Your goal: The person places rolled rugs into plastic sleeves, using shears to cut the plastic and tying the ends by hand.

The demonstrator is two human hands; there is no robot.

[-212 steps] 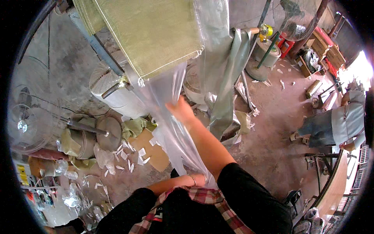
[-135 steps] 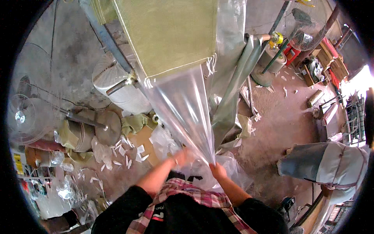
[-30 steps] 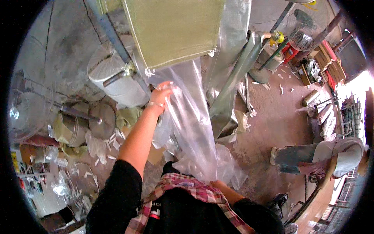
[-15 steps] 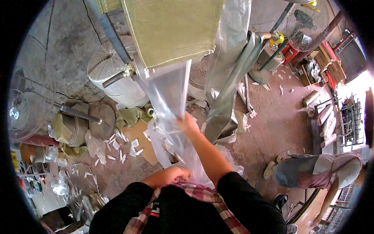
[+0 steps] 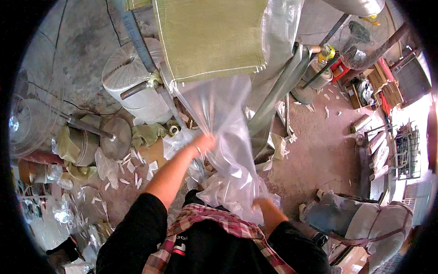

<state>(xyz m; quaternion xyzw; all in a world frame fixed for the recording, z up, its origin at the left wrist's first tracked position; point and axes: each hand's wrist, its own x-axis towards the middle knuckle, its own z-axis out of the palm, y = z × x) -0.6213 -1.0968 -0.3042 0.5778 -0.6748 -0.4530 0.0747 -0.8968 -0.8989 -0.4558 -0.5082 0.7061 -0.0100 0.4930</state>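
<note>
A clear plastic film sleeve (image 5: 232, 132) hangs down from under an olive-green woven sack (image 5: 210, 41) with a white stitched edge. My left hand (image 5: 204, 142) reaches forward and is closed around the film's left side, gathering it into folds. Closer to my body the film bunches in a loose heap (image 5: 232, 189) in front of my waist. At the right edge of that heap is my right hand (image 5: 267, 209), smeared by motion, so its fingers are unclear.
White rolls (image 5: 137, 82) stand at the left, near a blue-grey metal bar (image 5: 137, 36). Caged fans (image 5: 362, 43) stand on both sides. Paper scraps litter the floor. A person (image 5: 360, 223) bends over at the right.
My left hand has gone forward from my waist and grips the film. My right hand has let go higher up and come back toward my body. The film has spread wider.
</note>
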